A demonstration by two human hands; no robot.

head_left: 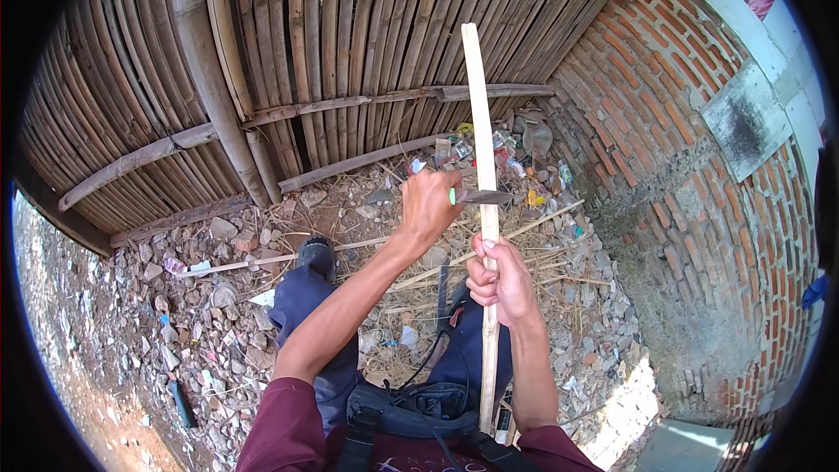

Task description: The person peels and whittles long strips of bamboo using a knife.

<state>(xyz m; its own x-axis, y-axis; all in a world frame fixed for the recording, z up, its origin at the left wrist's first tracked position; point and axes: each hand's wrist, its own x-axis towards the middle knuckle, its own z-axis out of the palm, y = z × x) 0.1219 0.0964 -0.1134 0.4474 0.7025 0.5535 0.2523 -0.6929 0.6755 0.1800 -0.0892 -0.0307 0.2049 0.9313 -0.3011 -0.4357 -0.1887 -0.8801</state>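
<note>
A long, pale bamboo strip (480, 114) stands nearly upright in front of me, from my lap toward the bamboo wall. My right hand (507, 284) is closed around it below its middle, thumb along the strip. In my left hand (428, 205) is a knife (486, 197), its fingers wrapped round the handle. Only a bit of green shows at the handle's end. The dark blade lies across the strip and touches it, a little above my right hand. The strip's lower end runs down beside the black pouch at my waist.
A bamboo slat wall (350, 44) rises ahead, and a brick wall (699, 236) curves along the right. Stony ground (227, 297) holds rubble, litter and several thin bamboo pieces (533, 227). A dark, elongated object (182, 404) lies at the lower left. My legs are below.
</note>
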